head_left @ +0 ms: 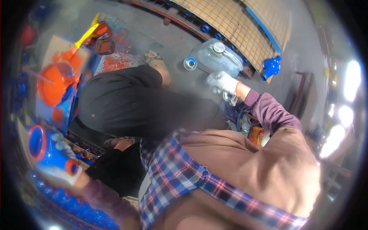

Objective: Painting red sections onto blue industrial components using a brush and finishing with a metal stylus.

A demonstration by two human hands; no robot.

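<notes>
My left hand (61, 147), in a white glove, grips a blue valve body (48, 153) with orange-painted openings at the lower left. My right hand (221, 82), also in a white glove, reaches out at the upper right, just below a clear plastic jug (218, 57). Its fingers are closed on a small shiny round container (230, 99); its details are blurred. Both sleeves are purple. My black trousers and plaid shirt fill the middle of the view.
An orange paint bucket (53, 82) stands at the left with a yellow-handled brush (82, 38) above it. A small round tin (189, 63) lies beside the jug. A blue valve part (270, 67) rests by a wire mesh panel (230, 23). Several blue parts (76, 209) lie at the lower left.
</notes>
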